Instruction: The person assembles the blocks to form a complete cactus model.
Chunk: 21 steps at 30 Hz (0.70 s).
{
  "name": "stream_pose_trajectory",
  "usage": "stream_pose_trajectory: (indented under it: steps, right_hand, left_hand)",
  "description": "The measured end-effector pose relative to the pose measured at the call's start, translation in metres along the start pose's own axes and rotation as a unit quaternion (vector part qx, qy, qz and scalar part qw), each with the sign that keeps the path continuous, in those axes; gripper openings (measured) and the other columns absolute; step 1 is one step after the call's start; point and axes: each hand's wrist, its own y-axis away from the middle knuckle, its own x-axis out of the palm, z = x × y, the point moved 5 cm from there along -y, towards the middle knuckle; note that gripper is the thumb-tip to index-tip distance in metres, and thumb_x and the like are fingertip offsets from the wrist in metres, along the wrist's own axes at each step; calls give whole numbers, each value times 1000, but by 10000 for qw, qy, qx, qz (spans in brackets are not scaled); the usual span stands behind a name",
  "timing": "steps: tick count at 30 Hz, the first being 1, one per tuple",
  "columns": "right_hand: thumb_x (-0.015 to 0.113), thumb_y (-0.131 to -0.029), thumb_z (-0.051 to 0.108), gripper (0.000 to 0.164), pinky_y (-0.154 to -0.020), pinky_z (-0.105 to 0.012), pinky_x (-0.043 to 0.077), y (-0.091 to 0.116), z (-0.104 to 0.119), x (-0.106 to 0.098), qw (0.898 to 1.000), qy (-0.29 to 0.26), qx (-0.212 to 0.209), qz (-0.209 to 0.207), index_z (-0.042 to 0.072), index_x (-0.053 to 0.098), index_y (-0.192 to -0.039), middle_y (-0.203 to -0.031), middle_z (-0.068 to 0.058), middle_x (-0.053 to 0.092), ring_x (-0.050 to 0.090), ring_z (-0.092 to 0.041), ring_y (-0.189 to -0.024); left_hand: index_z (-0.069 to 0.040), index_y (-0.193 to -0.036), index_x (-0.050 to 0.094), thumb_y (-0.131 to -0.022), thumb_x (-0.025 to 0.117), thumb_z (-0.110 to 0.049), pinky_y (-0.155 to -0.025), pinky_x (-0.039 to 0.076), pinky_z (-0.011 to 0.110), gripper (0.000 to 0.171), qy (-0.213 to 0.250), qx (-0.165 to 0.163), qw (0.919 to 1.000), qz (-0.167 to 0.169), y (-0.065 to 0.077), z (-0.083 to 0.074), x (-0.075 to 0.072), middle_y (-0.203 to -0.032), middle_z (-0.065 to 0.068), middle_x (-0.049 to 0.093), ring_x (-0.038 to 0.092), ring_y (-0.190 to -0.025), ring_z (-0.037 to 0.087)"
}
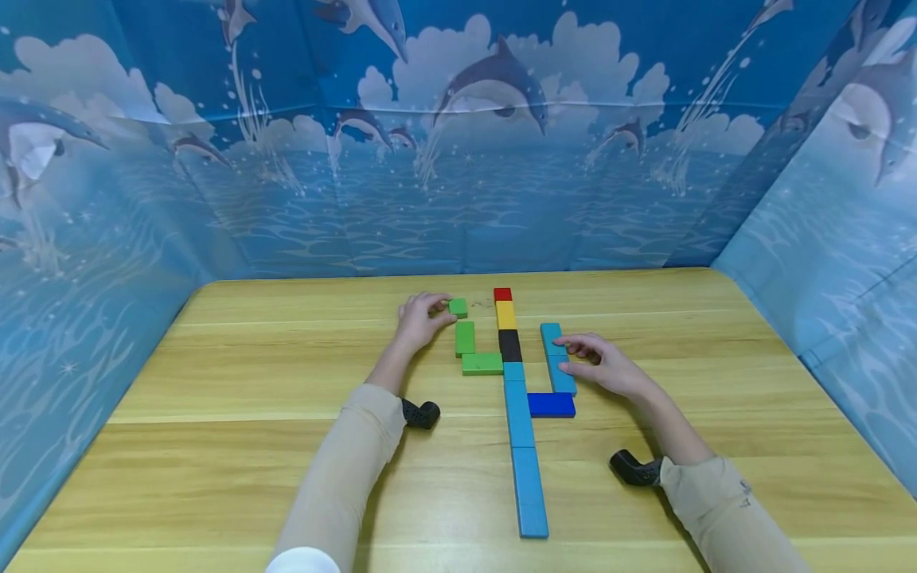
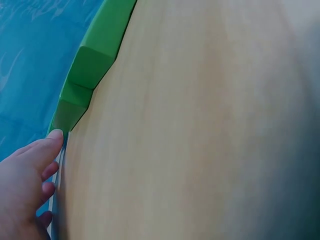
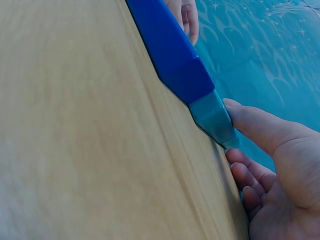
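My left hand (image 1: 423, 320) is at the far left of a block layout, index finger and thumb pinching a small green block (image 1: 458, 308) by its left end. Below that block lie an upright green block (image 1: 465, 339) and a sideways one (image 1: 482, 364). On the other side, my right hand (image 1: 603, 363) touches two light blue blocks (image 1: 553, 339) set end to end; its index fingertip is at the upper one, its thumb at the lower. A dark blue block (image 1: 552, 405) joins them to the central column. In the right wrist view the thumb meets the light blue block (image 3: 212, 117).
The central column holds a red block (image 1: 503, 294), a yellow block (image 1: 505, 315), a black block (image 1: 510, 345) and several light blue blocks (image 1: 519, 414). All lie on a wooden table (image 1: 251, 477). Behind and beside it hangs a dolphin-printed curtain (image 1: 401, 223).
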Motion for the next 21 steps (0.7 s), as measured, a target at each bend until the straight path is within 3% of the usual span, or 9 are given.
stream_pose_trajectory:
  steps: [11,21]
  right_hand:
    - [60,-89,21,42,-73,-30,35,1,-1,-1,10000,20,21,25,6,51,-127,-108,-13,47,39,-24,-90]
    - [60,-89,21,42,-73,-29,36,2,-1,-1,10000,0,23,54,5,51,-127,-109,-13,47,39,-24,-91]
  left_hand:
    - [-18,-121,60,-85,64,-30,-92,24,44,39,-240,73,9993,286,-3,-1,6,-104,4,57,47,-96,22]
    - [-17,-124,58,-87,62,-30,-94,21,46,39,-36,40,9988,492,-2,-2,6,-108,5,55,44,-98,23]
